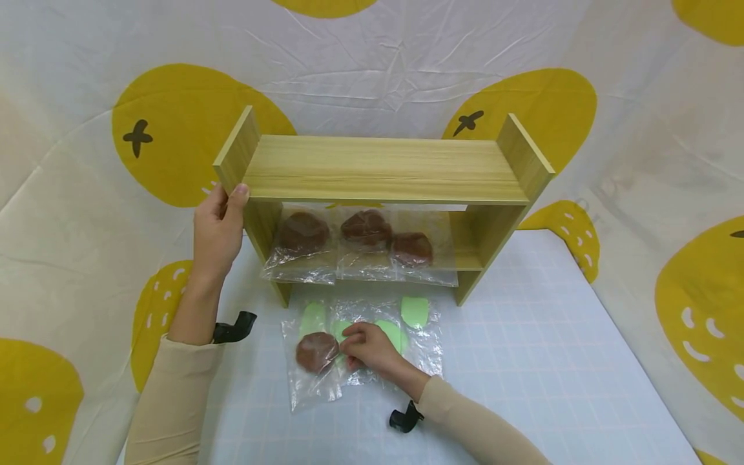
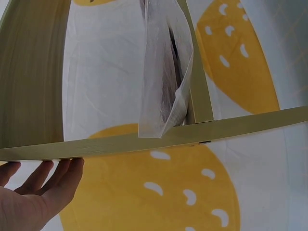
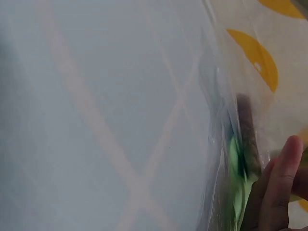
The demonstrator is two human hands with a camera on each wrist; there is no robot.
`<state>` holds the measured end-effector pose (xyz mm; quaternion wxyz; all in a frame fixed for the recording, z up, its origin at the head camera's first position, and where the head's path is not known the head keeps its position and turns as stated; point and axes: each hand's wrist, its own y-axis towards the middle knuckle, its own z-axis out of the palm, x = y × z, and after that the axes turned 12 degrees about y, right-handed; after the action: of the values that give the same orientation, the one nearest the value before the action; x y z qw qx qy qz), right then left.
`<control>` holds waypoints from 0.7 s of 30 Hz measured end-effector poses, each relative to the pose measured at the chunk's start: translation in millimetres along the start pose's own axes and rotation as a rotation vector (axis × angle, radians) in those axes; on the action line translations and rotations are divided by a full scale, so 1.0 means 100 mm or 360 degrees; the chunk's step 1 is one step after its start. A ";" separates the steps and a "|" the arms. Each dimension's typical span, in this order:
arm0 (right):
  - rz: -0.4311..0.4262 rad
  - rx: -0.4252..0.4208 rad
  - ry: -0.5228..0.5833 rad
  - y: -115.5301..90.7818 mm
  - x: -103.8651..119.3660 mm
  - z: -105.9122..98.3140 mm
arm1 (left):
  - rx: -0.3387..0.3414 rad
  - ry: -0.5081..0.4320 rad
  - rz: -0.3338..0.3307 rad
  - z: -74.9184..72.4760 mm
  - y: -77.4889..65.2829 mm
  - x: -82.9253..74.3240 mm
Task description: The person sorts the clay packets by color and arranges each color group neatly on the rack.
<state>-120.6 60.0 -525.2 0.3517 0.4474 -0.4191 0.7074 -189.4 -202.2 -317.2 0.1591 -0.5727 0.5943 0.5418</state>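
Observation:
My left hand [image 1: 219,226] grips the left side panel of a wooden shelf unit [image 1: 383,168], thumb on its front edge and fingers along the outer face. In the left wrist view the fingertips [image 2: 72,166] touch that panel. On the table, my right hand [image 1: 372,349] lies over clear plastic bags with light green pieces [image 1: 415,311]. Its fingertips are at the right edge of a bag holding a brown disc [image 1: 316,352]. In the right wrist view the fingers [image 3: 284,183] look fairly straight beside the bags; any grip is hidden.
Clear bags with brown discs [image 1: 303,234] stand side by side on the shelf unit's lower board, overhanging its front. The table has a pale checked cloth [image 1: 523,361]. A white curtain with yellow shapes [image 1: 372,77] surrounds it. Black devices [image 1: 235,327] are on both wrists.

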 end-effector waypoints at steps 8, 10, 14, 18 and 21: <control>-0.0012 -0.0005 -0.0138 0.04 0.01 0.03 | 0.0004 -0.0032 0.0011 0.01 -0.01 -0.02; -0.0016 -0.0010 -0.0150 0.04 0.02 0.02 | 0.0006 -0.0041 0.0016 0.01 -0.01 -0.03; -0.0038 -0.0025 -0.0184 0.04 0.03 0.01 | 0.0000 -0.0025 0.0014 0.01 -0.01 -0.03; -0.0103 -0.0034 -0.0230 0.03 0.03 0.00 | -0.0005 -0.0013 0.0009 0.00 -0.01 -0.02; -0.0139 -0.0044 -0.0207 0.01 0.02 0.01 | -0.0002 -0.0015 0.0010 0.00 -0.01 -0.02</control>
<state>-122.2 59.3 -523.2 0.3605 0.5054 -0.4308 0.6550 -188.0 -200.7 -315.9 0.1600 -0.5684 0.5949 0.5454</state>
